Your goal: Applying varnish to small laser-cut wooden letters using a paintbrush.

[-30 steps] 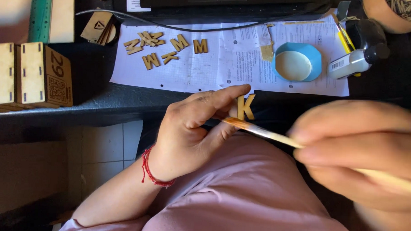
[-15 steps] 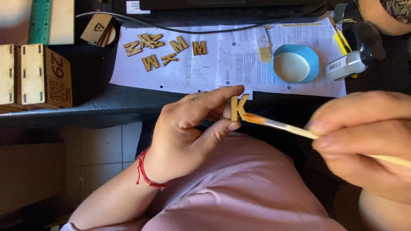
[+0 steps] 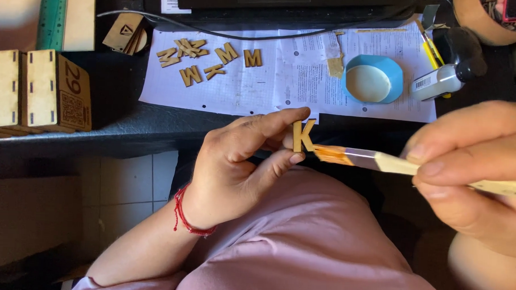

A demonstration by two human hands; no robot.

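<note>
My left hand (image 3: 234, 161) pinches a small wooden letter (image 3: 302, 135) upright between thumb and fingers, just below the desk edge. A red string bracelet (image 3: 190, 217) circles that wrist. My right hand (image 3: 474, 170) grips a paintbrush (image 3: 377, 161) by its pale handle. The brush's orange bristle tip touches the letter's lower right side. Both hands hover over my lap, which is covered in pink cloth.
On the dark desk lie white paper sheets (image 3: 283, 77) with several loose wooden letters (image 3: 206, 60), a blue dish of white glue or paint (image 3: 373, 79), and a small white bottle (image 3: 443, 82). Wooden boxes (image 3: 40, 89) stand at left, a green ruler (image 3: 51, 15) behind them.
The brush tip has slid along the letter's edge while my right hand shifted slightly. The left hand has turned the letter a little and keeps holding it.
</note>
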